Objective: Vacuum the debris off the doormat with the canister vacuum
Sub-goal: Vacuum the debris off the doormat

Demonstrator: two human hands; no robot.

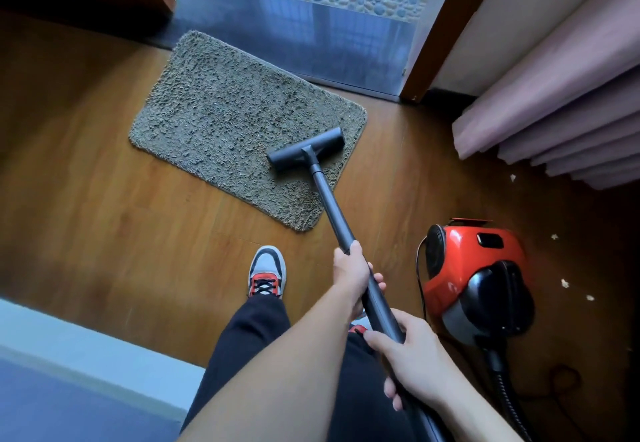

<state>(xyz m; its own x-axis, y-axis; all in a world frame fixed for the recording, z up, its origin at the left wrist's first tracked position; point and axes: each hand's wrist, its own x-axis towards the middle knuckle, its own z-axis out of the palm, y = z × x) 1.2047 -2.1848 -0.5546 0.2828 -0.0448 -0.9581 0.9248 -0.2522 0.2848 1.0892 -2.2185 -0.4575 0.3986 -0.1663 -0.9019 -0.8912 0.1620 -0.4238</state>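
A shaggy grey-green doormat (221, 119) lies on the wooden floor in front of a doorway. The dark floor nozzle (306, 149) of the vacuum rests on the mat's near right part. Its dark wand (330, 206) slants back toward me. My left hand (351, 275) grips the wand higher up, and my right hand (412, 355) grips it lower, near my body. The red and black canister vacuum (474, 279) stands on the floor to the right of my hands, its black hose (502, 382) trailing toward me.
Pink curtains (554, 112) hang at the right, with small pale scraps (565, 283) on the floor beside the canister. A wooden door frame (436, 43) and metal threshold (311, 43) lie beyond the mat. My shoe (267, 273) is near the mat's front edge. A pale ledge (69, 355) sits lower left.
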